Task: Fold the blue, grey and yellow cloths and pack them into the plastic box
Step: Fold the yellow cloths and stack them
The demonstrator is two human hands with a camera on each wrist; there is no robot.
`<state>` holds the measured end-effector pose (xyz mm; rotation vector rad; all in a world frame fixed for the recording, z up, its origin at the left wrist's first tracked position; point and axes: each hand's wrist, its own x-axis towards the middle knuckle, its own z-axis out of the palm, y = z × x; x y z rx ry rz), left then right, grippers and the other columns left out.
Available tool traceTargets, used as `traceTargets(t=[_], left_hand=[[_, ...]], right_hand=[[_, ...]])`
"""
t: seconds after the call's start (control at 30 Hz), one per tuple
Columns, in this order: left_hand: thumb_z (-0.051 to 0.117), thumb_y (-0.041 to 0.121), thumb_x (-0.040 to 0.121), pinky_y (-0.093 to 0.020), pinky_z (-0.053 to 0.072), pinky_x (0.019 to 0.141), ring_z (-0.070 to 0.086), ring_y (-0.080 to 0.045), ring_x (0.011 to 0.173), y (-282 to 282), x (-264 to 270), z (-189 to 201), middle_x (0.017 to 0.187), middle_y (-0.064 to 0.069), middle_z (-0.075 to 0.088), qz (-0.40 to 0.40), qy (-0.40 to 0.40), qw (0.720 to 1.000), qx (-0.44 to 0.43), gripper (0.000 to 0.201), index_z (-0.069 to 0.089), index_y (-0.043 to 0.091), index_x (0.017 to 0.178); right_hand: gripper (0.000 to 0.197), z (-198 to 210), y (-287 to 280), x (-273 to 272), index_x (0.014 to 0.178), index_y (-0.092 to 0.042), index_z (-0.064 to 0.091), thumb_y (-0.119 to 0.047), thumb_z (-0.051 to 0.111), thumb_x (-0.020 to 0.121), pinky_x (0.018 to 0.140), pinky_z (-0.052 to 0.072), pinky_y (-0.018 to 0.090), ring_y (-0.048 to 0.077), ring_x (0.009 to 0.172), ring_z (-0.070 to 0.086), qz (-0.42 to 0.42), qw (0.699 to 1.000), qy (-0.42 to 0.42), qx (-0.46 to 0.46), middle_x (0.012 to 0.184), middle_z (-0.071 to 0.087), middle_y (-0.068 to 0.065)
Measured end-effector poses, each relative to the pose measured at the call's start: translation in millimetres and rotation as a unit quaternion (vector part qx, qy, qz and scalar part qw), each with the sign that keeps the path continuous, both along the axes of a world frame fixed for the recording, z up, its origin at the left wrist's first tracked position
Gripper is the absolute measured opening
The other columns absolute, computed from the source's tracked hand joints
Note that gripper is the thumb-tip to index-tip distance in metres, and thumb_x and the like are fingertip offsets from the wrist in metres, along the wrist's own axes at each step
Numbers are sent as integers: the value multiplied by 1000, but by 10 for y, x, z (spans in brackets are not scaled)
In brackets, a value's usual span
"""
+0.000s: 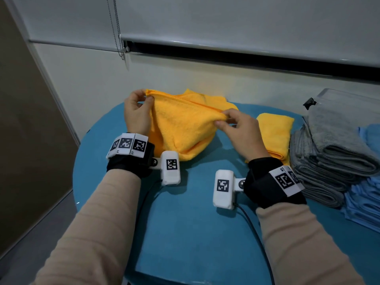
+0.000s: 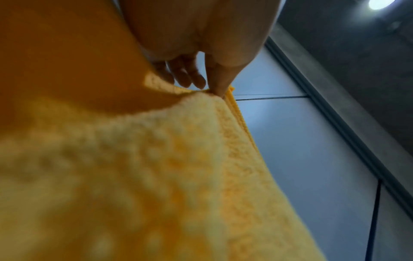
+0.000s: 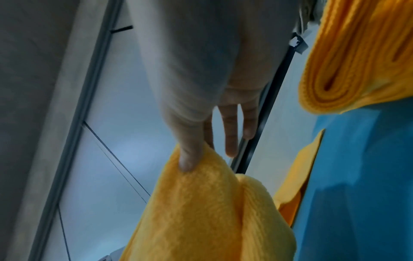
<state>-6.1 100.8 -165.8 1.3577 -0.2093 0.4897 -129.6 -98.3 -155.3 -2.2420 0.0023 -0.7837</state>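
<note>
A yellow cloth [image 1: 181, 128] hangs stretched above the blue table [image 1: 195, 233], doubled along its top edge. My left hand [image 1: 137, 112] pinches its left top corner [image 2: 220, 91], thumb against the fingers. My right hand [image 1: 236, 130] pinches the right top corner [image 3: 190, 159] between thumb and forefinger, the other fingers straight. The cloth's lower part sags onto the table. A second yellow cloth [image 1: 276, 134], folded, lies to the right [image 3: 357, 58]. Folded grey cloths [image 1: 329, 157] are stacked beside it, blue cloths [image 1: 364, 198] at the far right. A clear plastic box [image 1: 349, 103] stands behind, a grey cloth inside.
The round table's near half is bare blue surface. A white wall with a lowered roller blind [image 1: 246, 27] and its bead chain [image 1: 119, 38] stands right behind the table. Camera cables [image 1: 257, 233] trail from my wrists across the table front.
</note>
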Motion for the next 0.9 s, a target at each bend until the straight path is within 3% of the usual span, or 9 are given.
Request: traceTargets(t=[0.07,0.13,0.27,0.4,0.53,0.6,0.7,0.8,0.9], left_hand=[[58,11,88,-35,45,89,50,-17,93,6,2,-2,105,-6,50,17,-14,999,36,10,58,16,97],[59,16,85,-37,45,94,53,-17,98,-5,-51,13,101,-1,55,-2,-40,998,46,8,57,22,91],[54,19,82,-32,46,81,55,-14,85,-40,-152,69,86,6,58,-60,-85,994,45,11,55,28,88],[54,18,82,-37,45,82,53,-17,86,-34,-134,20,85,7,57,-56,-90,991,79,14,55,30,88],[55,4,85,-31,44,82,52,-11,83,-46,-102,2,85,11,56,-58,-55,989,125,26,55,29,85],[54,-3,79,-26,41,84,49,-12,91,-57,-115,5,96,10,53,-43,-31,986,157,29,58,22,95],[52,8,63,-25,37,95,41,-13,107,-68,-229,71,109,12,43,-39,-86,979,179,48,55,23,109],[63,21,66,-13,31,101,41,6,113,-168,-391,169,117,18,45,-145,-157,947,241,55,47,32,117],[72,13,78,2,27,94,39,25,109,-310,-492,188,124,13,49,-273,-159,893,320,60,45,23,131]], right_hand=[[19,12,-8,-31,98,-10,69,-24,68,86,81,45,24,15,92,60,-2,999,-24,29,91,64,-4],[20,7,-48,-48,94,-9,70,-27,68,86,77,46,25,12,83,58,-7,997,-58,40,83,63,-4],[13,0,-145,-13,92,-11,69,-22,69,85,60,34,8,-1,61,47,-36,992,-118,34,66,50,-18],[20,-15,-158,-21,93,-23,60,-11,70,81,64,42,12,-6,66,49,-31,984,-162,73,73,53,-18],[38,-5,-157,-14,115,-19,57,-10,71,81,74,48,21,5,77,57,-41,980,-176,82,81,60,-12],[47,-5,-150,-14,123,-15,53,-10,71,80,77,49,25,12,80,58,-55,977,-190,86,83,61,-6],[55,10,-104,-13,128,-13,50,-10,73,78,80,47,19,11,82,57,-62,975,-198,77,85,61,-5],[59,32,9,1,128,-13,50,-9,75,75,76,42,7,4,78,56,-28,981,-181,69,84,63,-2],[58,29,132,18,126,-19,50,-8,75,75,76,42,8,-6,73,55,24,984,-157,83,77,61,-14]])
